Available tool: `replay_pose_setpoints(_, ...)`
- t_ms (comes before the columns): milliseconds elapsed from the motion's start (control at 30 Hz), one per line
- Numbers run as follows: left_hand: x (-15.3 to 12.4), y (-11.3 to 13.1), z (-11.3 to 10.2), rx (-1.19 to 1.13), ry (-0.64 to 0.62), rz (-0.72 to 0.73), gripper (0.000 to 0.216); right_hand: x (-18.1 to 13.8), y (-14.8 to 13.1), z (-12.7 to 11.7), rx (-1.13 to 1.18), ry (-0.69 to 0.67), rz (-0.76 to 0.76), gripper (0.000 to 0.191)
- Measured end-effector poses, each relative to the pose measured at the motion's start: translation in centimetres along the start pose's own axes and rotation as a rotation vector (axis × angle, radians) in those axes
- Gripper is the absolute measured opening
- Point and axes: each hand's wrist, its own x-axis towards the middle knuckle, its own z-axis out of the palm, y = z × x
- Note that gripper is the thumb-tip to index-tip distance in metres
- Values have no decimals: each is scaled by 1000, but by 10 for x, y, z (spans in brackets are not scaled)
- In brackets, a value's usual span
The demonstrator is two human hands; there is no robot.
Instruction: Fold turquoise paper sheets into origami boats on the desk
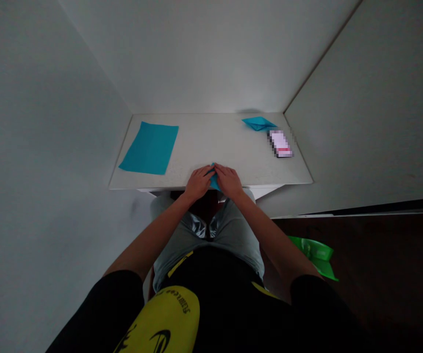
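Note:
A small piece of folded blue paper (214, 182) lies at the front edge of the white table, mostly covered by my hands. My left hand (198, 181) holds it from the left, fingers bent over its upper part. From the other side my right hand (229, 179) presses on the same paper, its fingertips meeting those of my left hand near the top. Only a narrow strip shows between the two hands, so the folds beneath cannot be made out.
A flat blue sheet (151, 149) lies at the table's left. At the back right rests a folded blue paper boat (258, 123), with a blurred-out phone (280, 143) just in front. Walls enclose the table's back and sides. A green plastic object (316, 255) is low on the right.

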Motion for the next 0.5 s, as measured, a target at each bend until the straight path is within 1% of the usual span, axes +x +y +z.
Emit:
replay_pose_setpoints(67, -5, 4, 2, 24, -18, 35, 58, -4, -4, 6, 15, -22, -4, 59)
replay_pose_setpoints(133, -12, 3, 0, 42, -37, 80, 65, -12, -2, 6, 10, -38, -24, 62)
replay_pose_setpoints(200, -18, -2, -5, 50, -60, 119, 74, -23, 7, -1, -13, -69, -63, 66)
replay_pose_setpoints(267, -23, -9, -11, 55, -80, 143, 84, -35, 21, -13, -45, -104, -93, 70)
replay_pose_setpoints(333, -26, -16, -16, 58, -89, 153, 90, -47, 36, -25, -79, -124, -99, 74)
replay_pose_setpoints(433, -31, -22, -17, 56, -66, 146, 82, -59, 49, -37, -119, -157, -117, 79)
replay_pose_setpoints(500, -35, -23, -14, 40, -30, 135, 72, -64, 49, -36, -130, -145, -119, 76)
